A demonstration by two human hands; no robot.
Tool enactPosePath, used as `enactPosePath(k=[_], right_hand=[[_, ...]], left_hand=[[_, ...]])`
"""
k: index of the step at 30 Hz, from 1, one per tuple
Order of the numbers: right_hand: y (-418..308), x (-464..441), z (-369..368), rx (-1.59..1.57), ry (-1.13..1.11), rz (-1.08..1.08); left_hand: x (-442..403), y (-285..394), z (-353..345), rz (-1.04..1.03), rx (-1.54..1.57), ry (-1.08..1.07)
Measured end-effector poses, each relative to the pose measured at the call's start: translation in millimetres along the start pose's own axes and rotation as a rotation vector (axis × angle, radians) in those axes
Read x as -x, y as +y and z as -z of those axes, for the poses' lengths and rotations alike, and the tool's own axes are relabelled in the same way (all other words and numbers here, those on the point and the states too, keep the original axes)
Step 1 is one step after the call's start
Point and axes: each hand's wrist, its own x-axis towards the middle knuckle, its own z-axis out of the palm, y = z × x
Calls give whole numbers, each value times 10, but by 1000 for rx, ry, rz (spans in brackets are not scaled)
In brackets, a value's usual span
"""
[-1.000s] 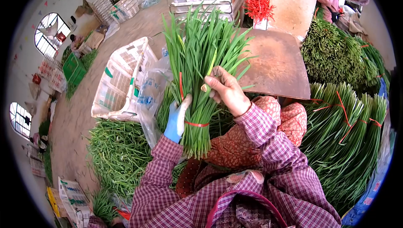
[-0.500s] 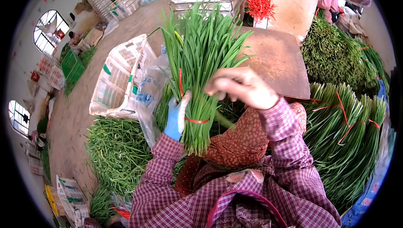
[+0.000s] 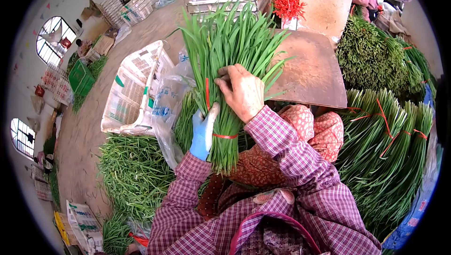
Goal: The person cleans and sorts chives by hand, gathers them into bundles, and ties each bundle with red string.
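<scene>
An upright bunch of garlic chives (image 3: 230, 43) stands in front of me, its leaf tips spreading at the top. My left hand (image 3: 205, 130), in a blue and white glove, grips it low on the left side. A red tie (image 3: 225, 136) circles the stems near their cut ends. Another red strip (image 3: 207, 94) runs lengthwise along the leaves just above the left thumb. My bare right hand (image 3: 242, 91) lies against the middle of the bunch, fingers bent and closed on some of the leaves; its fingertips are partly buried in the green.
Loose greens (image 3: 134, 175) are heaped at my left, below a white plastic crate (image 3: 134, 90) and a clear bag (image 3: 169, 104). Tied chive bunches (image 3: 385, 147) lie at my right. Ahead are a brown board (image 3: 310, 67) and hanging red ties (image 3: 287, 2).
My right hand has come left and down from beside the bunch onto its leaves. A blurred green piece that hung in the air below that hand is out of sight.
</scene>
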Motion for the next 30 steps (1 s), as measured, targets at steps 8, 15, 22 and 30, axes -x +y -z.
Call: enactPosePath(k=[8,15,22,30], right_hand=[[38,-32,-16,104,-31,-92],[85,-6,10,67,-39,-200],[62,-55,39,81,-62,-196],[-12,69,90,-78,69,-66]], left_hand=[[-19,-125,25,-4,-79,-10],[-35,-189,20,-17,-65,-4],[-48,-208,-1,-44,-124,3],[-63,-166,-1,-5,-44,20]])
